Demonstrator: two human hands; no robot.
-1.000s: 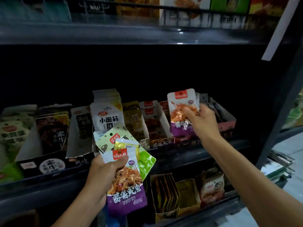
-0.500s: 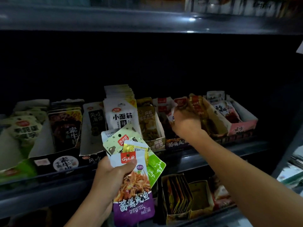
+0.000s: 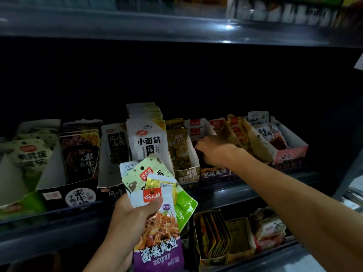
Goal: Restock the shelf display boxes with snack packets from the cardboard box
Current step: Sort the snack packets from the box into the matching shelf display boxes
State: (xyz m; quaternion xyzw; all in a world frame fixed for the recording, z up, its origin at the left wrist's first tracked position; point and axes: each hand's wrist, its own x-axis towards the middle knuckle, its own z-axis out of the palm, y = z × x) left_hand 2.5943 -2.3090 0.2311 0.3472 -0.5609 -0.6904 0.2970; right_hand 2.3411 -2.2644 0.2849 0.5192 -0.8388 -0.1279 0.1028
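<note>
Snack packets [image 3: 157,218], fanned, sit gripped in the left hand [image 3: 129,218] below the shelf's front edge. Right hand [image 3: 214,152] reaches into the purple-fronted display box [image 3: 214,174]; whether its fingers hold anything cannot be told. Seat packets upright, labels forward, behind the box's front lip.
</note>
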